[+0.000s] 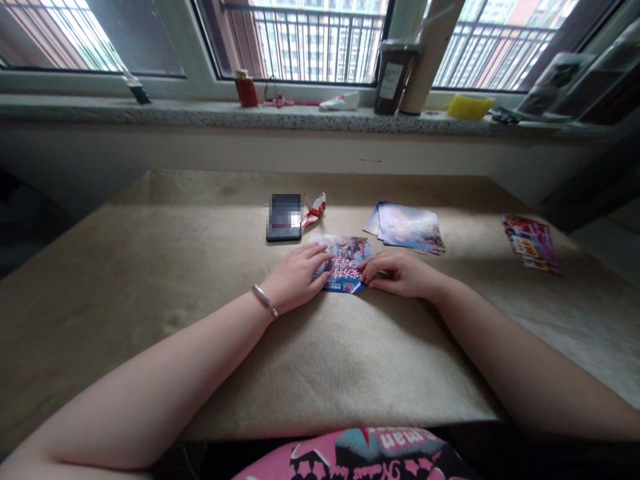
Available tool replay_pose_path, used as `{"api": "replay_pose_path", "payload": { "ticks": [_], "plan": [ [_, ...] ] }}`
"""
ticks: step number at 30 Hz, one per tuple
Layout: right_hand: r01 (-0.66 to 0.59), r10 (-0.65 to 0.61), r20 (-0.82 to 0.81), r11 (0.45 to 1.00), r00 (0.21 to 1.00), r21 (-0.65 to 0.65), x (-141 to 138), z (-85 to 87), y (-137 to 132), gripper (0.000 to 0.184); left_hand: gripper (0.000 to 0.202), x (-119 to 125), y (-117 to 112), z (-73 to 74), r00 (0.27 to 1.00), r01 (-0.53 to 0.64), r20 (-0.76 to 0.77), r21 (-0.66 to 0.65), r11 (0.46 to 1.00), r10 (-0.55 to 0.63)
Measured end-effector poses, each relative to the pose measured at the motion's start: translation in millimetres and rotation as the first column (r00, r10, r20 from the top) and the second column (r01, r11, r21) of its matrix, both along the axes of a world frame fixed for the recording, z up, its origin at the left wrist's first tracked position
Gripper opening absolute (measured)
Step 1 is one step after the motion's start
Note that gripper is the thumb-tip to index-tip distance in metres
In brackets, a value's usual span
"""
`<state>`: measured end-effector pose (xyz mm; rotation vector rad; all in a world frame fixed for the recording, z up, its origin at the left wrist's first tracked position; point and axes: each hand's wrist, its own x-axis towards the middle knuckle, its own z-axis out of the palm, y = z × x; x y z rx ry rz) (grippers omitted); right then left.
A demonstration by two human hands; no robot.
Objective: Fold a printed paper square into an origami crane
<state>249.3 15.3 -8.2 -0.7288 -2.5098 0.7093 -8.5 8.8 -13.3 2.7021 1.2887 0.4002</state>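
head view: my left hand (303, 270) lies loosely spread on the leaflet (349, 257), flat on the counter (225, 373), while my right hand (397, 272) curls at its right edge, pinching or merely touching, i cannot tell. handling that edge seems the step in hand; i judge the next move calls for light fingertips at the curled near corner, clear of the leaflet pile (413, 223) just beyond.

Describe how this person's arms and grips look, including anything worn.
The left arm and right arm are bare, with no sleeve in view. The left wears a silver-coloured bangle, seemingly open-ended; the right shows no bracelet. Left grip and right grip are gloveless.
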Motion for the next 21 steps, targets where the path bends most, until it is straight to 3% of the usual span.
{"api": "replay_pose_path", "payload": {
  "ticks": [4, 9, 21],
  "plan": [
    [0.017, -0.016, 0.046, 0.999, 0.999, -0.031, 4, 3.8, 0, 0.009, 0.045, -3, 1, 1.0, 0.996, -0.017, -0.088, -0.007, 1.000, 0.016],
    [0.081, -0.076, 0.077, 0.995, 0.994, -0.051, 4, 2.7, 0, 0.012, 0.050, -7, 0, 3.5, 0.988, 0.060, -0.145, 0.007, 0.998, -0.058],
    [0.246, -0.247, -0.033, 0.969, 0.969, -0.014, -14, -9.0, -1, 0.009, 0.059, 2, -15, 11.3, 0.971, 0.170, -0.183, 0.069, 0.983, -0.155]
  ]
}}
